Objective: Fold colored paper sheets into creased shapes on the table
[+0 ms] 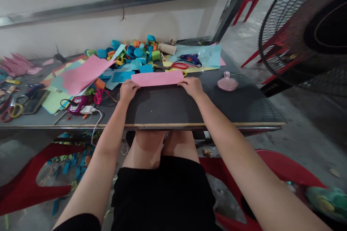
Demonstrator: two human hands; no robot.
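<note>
We've got a pink paper strip (158, 78) lying flat across the dark table (173, 106), long side running 9-to-3, right in front of us.

L hand: our left hand (128, 89) sits on the strip's 9 o'clock end, fingers curled, closed on the paper.

R hand: our right hand (193, 86) covers the 3 o'clock end w/ fingers bent. We can't tell if it pinches the edge or only presses down.

Around it:
- red-handled scissors (179, 65) just past the strip at 1 o'clock, almost touching its far edge
- blue glue gun (189, 58) a bit further, same direction
- pile of paper rings (135, 52) at 11 o'clock
- big pink sheet (84, 74) at 10 o'clock
- small pink shell-shaped thing (227, 83) at 3 o'clock, near our R hand but apart
- fan (306, 25) off the table at 2 o'clock

Risks, as we judge them:
- Uneven pull btw the two hands could skew or crease the strip.
- If the fan runs, a loose end could lift or blow off.
- The far edge could snag on the scissors, since the gap is slim.
- A wide R-hand move could knock the shell thing off the table's edge.
</note>
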